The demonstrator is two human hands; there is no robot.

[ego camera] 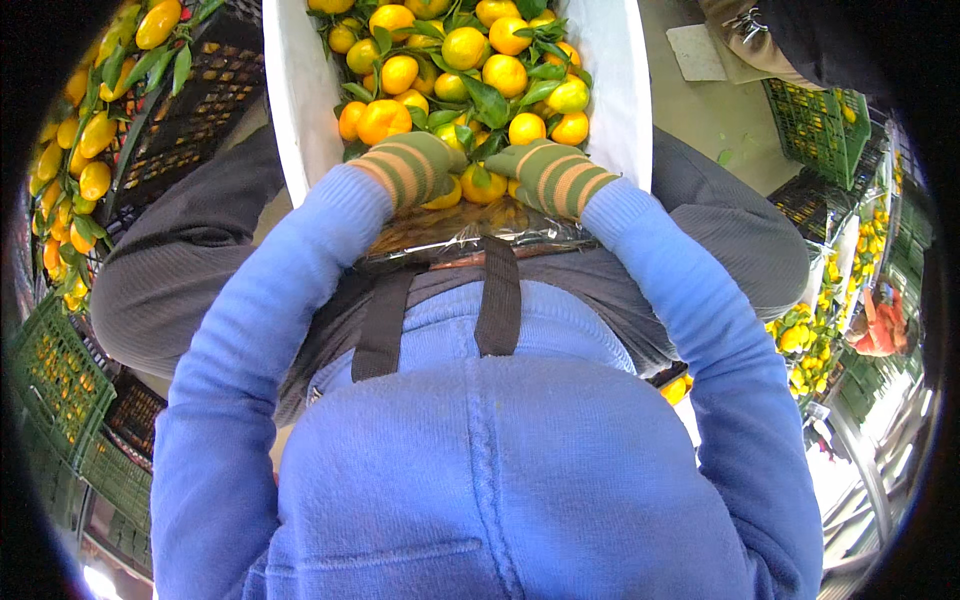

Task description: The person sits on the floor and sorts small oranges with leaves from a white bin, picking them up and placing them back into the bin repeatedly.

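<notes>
A white box [621, 90] stands between my knees, filled with orange-yellow mandarins [505, 75] with green leaves attached. My left hand [416, 166], in a green and tan striped knit glove, reaches over the near end of the fruit. Its fingers curl down beside a mandarin [444, 196], their tips partly hidden. Opposite it, my right hand [551, 171] wears a matching glove and bends inward over the fruit. Between the two hands sits another mandarin [484, 184] with a small leaf on it. Whether either hand grips a fruit is hidden. Clear plastic film [487, 225] covers the box's near edge.
At left are a black plastic crate [199, 97], leafy fruit [94, 142] and a green crate [64, 375]. Another green crate [817, 127] stands at right, near a person in dark clothing [832, 37]. A red-gloved hand [881, 322] shows beside more fruit [802, 337].
</notes>
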